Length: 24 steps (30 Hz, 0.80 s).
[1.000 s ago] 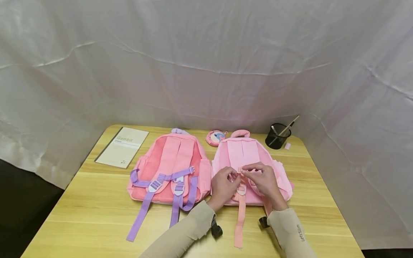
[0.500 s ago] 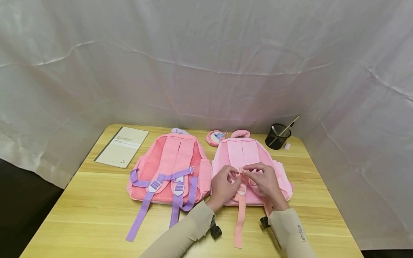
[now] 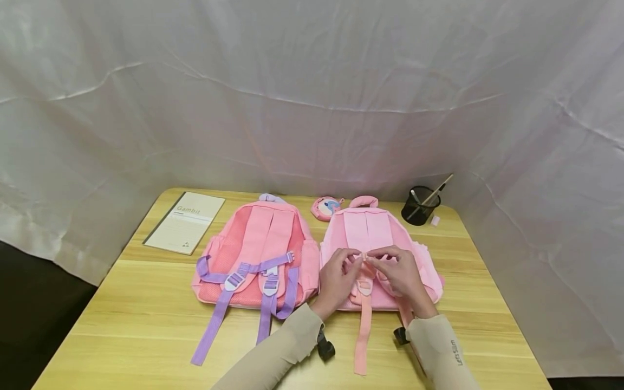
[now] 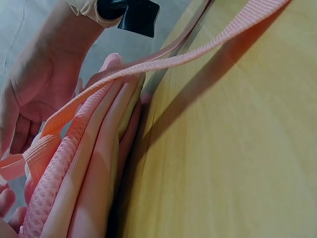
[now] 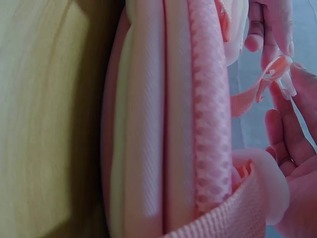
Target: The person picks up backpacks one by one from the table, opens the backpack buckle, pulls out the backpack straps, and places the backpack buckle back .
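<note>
In the head view a light pink backpack (image 3: pixel 333 241) lies on the table, straps up. Over its middle my left hand (image 3: pixel 339 277) and right hand (image 3: pixel 401 269) meet fingertip to fingertip. Between them they pinch a small pale side-release buckle (image 5: pixel 286 84), whose prongs show in the right wrist view. A peach webbing strap (image 5: pixel 247 99) runs from the buckle down to the backpack. Another peach strap end (image 3: pixel 362 336) hangs toward me over the table. The buckle is mostly covered by fingers in the head view.
A coral backpack (image 3: pixel 234 227) with purple straps (image 3: pixel 214 327) lies at the left. Behind are a notebook (image 3: pixel 185 222), a round pink pouch (image 3: pixel 325 208), a black mesh pen cup (image 3: pixel 420 208) and an eraser (image 3: pixel 435 220). Grey curtain (image 3: pixel 312 97) surrounds the table.
My left fingertips have moved slightly closer to the right ones, hiding more of the buckle. The right hand has hardly moved, and both backpacks lie where they were.
</note>
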Each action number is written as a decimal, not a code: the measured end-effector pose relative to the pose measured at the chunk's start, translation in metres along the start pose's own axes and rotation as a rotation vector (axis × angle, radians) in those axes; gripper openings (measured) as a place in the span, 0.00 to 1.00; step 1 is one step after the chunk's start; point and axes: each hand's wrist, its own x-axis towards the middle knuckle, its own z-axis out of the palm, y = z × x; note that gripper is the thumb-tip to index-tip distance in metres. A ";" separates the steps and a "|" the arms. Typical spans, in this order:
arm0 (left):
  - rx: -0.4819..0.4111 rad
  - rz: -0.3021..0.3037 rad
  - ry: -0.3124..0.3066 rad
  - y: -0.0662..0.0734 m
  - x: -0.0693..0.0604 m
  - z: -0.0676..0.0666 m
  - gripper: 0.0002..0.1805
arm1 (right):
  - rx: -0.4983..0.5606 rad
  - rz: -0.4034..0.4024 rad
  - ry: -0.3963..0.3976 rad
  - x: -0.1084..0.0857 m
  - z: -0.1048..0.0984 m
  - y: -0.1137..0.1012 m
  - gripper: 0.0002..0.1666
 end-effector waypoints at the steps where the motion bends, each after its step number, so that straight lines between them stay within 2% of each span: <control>1: -0.004 -0.004 -0.001 0.000 0.000 0.000 0.10 | 0.004 -0.003 -0.001 0.000 0.000 0.000 0.12; 12: -0.045 -0.070 -0.013 -0.001 -0.003 -0.001 0.11 | 0.040 -0.026 -0.016 -0.001 0.001 0.002 0.13; 19: -0.015 -0.052 -0.072 -0.001 -0.001 -0.002 0.14 | 0.064 -0.025 -0.007 0.000 0.000 0.002 0.13; 24: -0.060 -0.063 -0.097 -0.003 0.000 -0.004 0.16 | 0.082 -0.020 -0.011 -0.001 -0.002 -0.006 0.13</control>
